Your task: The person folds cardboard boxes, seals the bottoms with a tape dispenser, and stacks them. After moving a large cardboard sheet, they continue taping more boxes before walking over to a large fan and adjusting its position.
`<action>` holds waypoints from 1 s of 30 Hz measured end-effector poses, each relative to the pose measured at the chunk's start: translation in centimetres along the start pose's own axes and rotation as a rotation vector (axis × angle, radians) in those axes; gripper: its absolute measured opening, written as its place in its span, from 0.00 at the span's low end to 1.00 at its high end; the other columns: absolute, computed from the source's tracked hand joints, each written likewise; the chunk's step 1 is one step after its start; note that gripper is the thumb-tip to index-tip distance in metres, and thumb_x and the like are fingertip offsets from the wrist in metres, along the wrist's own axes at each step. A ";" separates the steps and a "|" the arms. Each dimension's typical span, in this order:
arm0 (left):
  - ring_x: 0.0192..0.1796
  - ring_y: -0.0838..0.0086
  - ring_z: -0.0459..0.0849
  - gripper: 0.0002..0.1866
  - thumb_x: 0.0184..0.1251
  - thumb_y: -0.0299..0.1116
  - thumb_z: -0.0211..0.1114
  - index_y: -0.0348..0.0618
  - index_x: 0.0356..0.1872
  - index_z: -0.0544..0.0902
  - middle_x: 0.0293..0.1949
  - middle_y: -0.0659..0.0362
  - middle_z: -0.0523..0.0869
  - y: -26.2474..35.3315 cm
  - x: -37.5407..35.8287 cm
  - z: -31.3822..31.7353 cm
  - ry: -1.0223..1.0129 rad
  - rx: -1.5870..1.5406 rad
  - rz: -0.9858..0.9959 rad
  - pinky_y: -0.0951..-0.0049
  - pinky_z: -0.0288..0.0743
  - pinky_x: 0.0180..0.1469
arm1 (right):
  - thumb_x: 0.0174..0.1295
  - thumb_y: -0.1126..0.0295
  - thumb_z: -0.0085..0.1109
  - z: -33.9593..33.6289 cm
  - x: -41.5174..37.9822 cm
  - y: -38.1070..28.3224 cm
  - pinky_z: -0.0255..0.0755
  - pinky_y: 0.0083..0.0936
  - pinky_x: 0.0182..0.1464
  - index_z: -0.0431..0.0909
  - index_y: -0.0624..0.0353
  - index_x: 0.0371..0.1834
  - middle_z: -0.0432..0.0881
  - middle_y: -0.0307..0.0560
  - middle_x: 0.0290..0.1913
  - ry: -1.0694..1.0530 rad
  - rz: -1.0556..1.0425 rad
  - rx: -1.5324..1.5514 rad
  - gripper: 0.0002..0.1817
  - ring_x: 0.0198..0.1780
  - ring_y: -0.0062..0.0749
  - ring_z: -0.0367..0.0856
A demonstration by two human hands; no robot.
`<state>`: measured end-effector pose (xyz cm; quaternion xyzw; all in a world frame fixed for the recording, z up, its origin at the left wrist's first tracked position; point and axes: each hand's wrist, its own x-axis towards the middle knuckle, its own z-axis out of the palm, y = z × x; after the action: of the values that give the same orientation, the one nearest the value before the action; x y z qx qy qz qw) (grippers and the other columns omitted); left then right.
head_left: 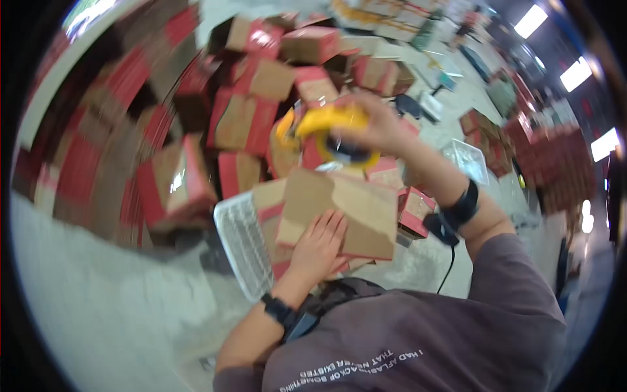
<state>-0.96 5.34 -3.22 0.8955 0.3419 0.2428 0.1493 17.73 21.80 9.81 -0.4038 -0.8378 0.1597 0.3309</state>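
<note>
We press our left hand (320, 242) flat on a box (362, 219), fingers straight, our right hand (373, 124) clasping a tape gun (333, 121).

Pale floor (130, 287), red-and-brown cartons (173, 179) heaped on it, clear bin (484, 168)

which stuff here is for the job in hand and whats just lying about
For the job:
cardboard box, under the left hand
yellow tape dispenser, motion-blurred, in the right hand

Probably just lying about:
red-and-brown cartons piled beyond the box
translucent plastic bin, off to the right
stacked cartons further right
</note>
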 end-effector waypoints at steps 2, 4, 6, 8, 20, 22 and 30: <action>0.68 0.58 0.64 0.43 0.44 0.48 0.70 0.34 0.61 0.67 0.64 0.49 0.68 -0.5 -0.5 0.9 0.098 -0.024 -0.001 0.58 0.56 0.70 | 0.48 0.47 0.67 2.9 6.8 -2.0 0.76 0.33 0.40 0.80 0.58 0.42 0.82 0.49 0.30 -0.351 0.312 0.016 0.27 0.36 0.40 0.83; 0.68 0.58 0.64 0.43 0.45 0.49 0.70 0.34 0.61 0.67 0.64 0.49 0.68 -0.9 -0.9 1.3 0.119 -0.053 -0.039 0.58 0.55 0.70 | 0.49 0.48 0.66 8.7 11.1 -4.8 0.76 0.31 0.41 0.82 0.60 0.40 0.84 0.49 0.32 -0.637 0.101 -0.250 0.26 0.37 0.38 0.84; 0.67 0.57 0.65 0.41 0.46 0.49 0.69 0.32 0.60 0.69 0.63 0.49 0.69 -1.0 -1.5 0.9 0.112 -0.007 0.009 0.59 0.55 0.70 | 0.50 0.49 0.65 15.4 12.9 -7.9 0.76 0.31 0.43 0.83 0.60 0.40 0.85 0.50 0.36 -0.938 0.042 -0.436 0.25 0.38 0.39 0.84; 0.66 0.57 0.65 0.40 0.46 0.50 0.69 0.32 0.58 0.70 0.60 0.49 0.71 -1.1 -1.4 2.2 0.148 -0.051 -0.026 0.59 0.56 0.70 | 0.48 0.51 0.64 21.3 12.8 -10.2 0.76 0.34 0.43 0.84 0.59 0.38 0.85 0.52 0.37 -1.122 0.010 -0.541 0.23 0.40 0.44 0.83; 0.67 0.62 0.66 0.40 0.42 0.50 0.71 0.34 0.56 0.73 0.59 0.53 0.74 -1.0 -1.4 0.7 0.131 0.021 -0.053 0.63 0.55 0.71 | 0.52 0.52 0.61 10.9 11.2 -14.2 0.75 0.36 0.40 0.82 0.62 0.39 0.83 0.55 0.33 -1.228 -0.105 -0.598 0.22 0.36 0.46 0.83; 0.62 0.62 0.71 0.37 0.42 0.47 0.71 0.37 0.54 0.74 0.55 0.54 0.76 -0.8 -1.3 0.5 0.204 -0.041 -0.022 0.64 0.63 0.65 | 0.53 0.53 0.60 7.1 7.7 -13.4 0.75 0.39 0.40 0.81 0.62 0.39 0.82 0.56 0.33 -1.042 -0.148 -0.484 0.22 0.37 0.48 0.82; 0.51 0.62 0.76 0.29 0.44 0.48 0.69 0.45 0.49 0.77 0.47 0.58 0.77 0.0 -2.2 2.1 0.306 0.049 -0.010 0.64 0.72 0.52 | 0.54 0.58 0.63 -5.8 -11.3 -6.2 0.72 0.41 0.34 0.72 0.57 0.54 0.74 0.56 0.33 -0.686 -0.013 -0.316 0.26 0.31 0.51 0.78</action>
<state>-1.32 3.63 -5.72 0.8497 0.3709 0.3674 0.0745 23.33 9.08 12.59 -0.3675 -0.9168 0.1522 -0.0344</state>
